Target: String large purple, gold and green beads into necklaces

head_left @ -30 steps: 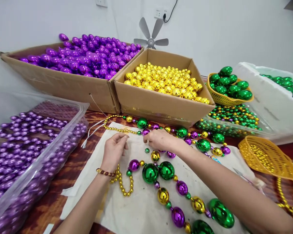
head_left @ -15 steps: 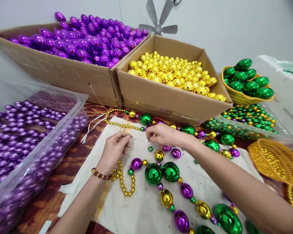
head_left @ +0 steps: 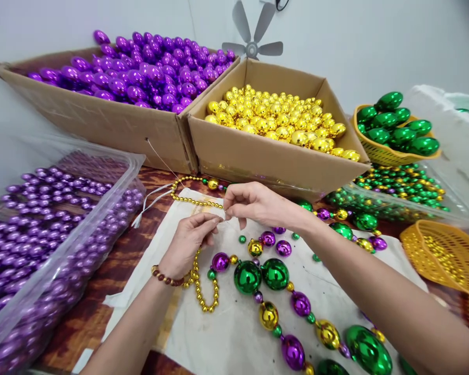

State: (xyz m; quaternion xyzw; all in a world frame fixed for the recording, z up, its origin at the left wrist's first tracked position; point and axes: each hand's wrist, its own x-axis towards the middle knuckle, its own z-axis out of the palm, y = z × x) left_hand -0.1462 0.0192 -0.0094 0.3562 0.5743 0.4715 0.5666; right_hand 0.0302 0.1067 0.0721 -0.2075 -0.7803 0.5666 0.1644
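Observation:
My left hand (head_left: 191, 240) is closed in a pinch over the white cloth, with a bead bracelet at its wrist. A thin, pale thread, barely visible, runs between its fingertips and those of my right hand (head_left: 258, 206), which is pinched too. Below my left hand a strand of small gold beads (head_left: 207, 308) hangs in a loop on the cloth. It leads to a bead necklace with big green beads (head_left: 247, 277), purple ovals (head_left: 293, 351) and gold ones (head_left: 268, 315). Behind my right hand, another bead strand (head_left: 195, 200) is partly hidden.
Cardboard boxes hold purple beads (head_left: 135, 73) and gold beads (head_left: 273, 112) at the back. A clear bag of purple bead strings (head_left: 50, 219) lies left. To the right are a basket of green beads (head_left: 386, 122) and a tipped yellow basket (head_left: 461, 250). Loose beads (head_left: 283, 248) dot the cloth.
My right hand has shifted left and slightly up, and my left hand a little to the right. Their fingertips, apart before, now almost meet.

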